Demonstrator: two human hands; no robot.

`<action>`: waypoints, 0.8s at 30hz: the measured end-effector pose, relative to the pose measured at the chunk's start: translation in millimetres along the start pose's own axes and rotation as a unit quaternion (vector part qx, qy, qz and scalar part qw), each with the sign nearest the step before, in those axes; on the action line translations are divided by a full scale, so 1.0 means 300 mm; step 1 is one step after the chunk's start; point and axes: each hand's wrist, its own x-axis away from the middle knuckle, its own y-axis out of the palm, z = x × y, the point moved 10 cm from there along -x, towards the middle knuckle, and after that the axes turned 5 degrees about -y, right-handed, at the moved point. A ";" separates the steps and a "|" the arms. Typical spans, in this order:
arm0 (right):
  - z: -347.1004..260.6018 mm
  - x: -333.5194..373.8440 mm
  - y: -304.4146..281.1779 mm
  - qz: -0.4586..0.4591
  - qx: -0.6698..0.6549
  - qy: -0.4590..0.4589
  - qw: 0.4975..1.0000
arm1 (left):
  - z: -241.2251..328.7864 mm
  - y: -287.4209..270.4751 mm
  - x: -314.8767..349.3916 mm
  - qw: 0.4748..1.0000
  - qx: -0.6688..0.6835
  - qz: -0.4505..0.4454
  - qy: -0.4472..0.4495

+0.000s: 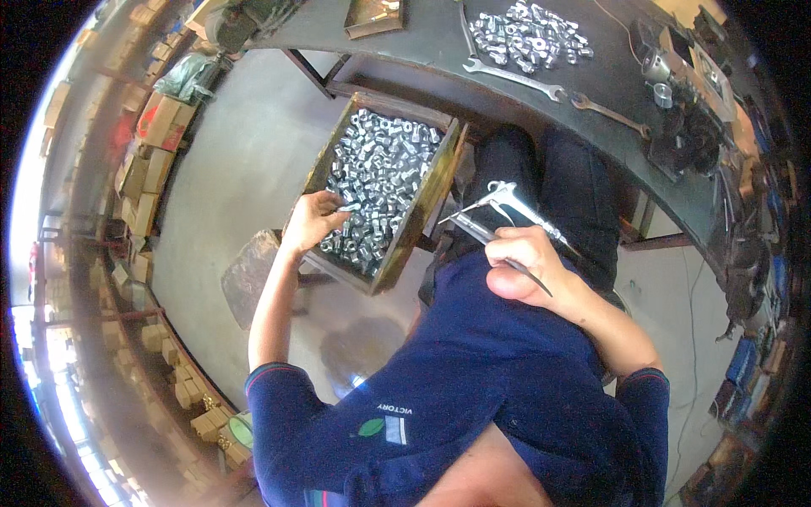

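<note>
At the left wall of a wooden box, my left hand [314, 221] is closed, its fingertips pinching a small silver metal fitting [349, 206]. Many similar nut-like metal fittings [384, 165] fill the box [411, 226] below it. My right hand [525, 264] is wrapped round a slim, dark, pen-shaped tool [475, 226] over my lap. The tool's thin tip points up and left, and a dark curved tail comes out below the fist. Just beyond that hand, a silver air blow gun [509, 199] lies across my thighs, its nozzle close to the tool's tip.
A dark workbench [583, 80] curves across the far side, with a pile of metal fittings [530, 35], wrenches [515, 78] and a small tray [374, 19] on it. A machine [676, 76] stands at its right. Shelves with cardboard boxes [160, 135] line the left.
</note>
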 end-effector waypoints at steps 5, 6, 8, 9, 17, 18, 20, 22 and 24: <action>-0.012 -0.030 0.028 -0.026 0.044 -0.027 0.998 | 0.269 0.221 0.120 0.852 0.497 -0.158 0.051; -0.014 -0.032 0.026 -0.027 0.049 -0.027 0.998 | 0.303 0.268 0.127 0.828 0.527 -0.183 0.052; -0.016 -0.037 0.026 -0.033 0.053 -0.030 0.998 | 0.318 0.339 0.132 0.762 0.630 -0.148 0.032; -0.010 -0.036 0.027 -0.034 0.053 -0.028 0.998 | 0.343 0.358 0.140 0.763 0.627 -0.157 0.020; 0.003 -0.034 0.031 -0.027 0.048 -0.034 0.998 | 0.387 0.451 0.139 0.661 0.711 -0.240 0.016; 0.002 -0.036 0.031 -0.027 0.046 -0.036 0.998 | 0.381 0.458 0.143 0.662 0.710 -0.241 0.006; 0.007 -0.037 0.034 -0.027 0.040 -0.032 0.998 | 0.372 0.472 0.148 0.664 0.706 -0.245 -0.014; 0.005 -0.042 0.036 -0.036 0.041 -0.027 0.998 | 0.379 0.468 0.152 0.677 0.697 -0.237 -0.011; 0.001 -0.050 0.040 -0.050 0.050 -0.020 0.997 | 0.385 0.454 0.149 0.712 0.670 -0.212 -0.001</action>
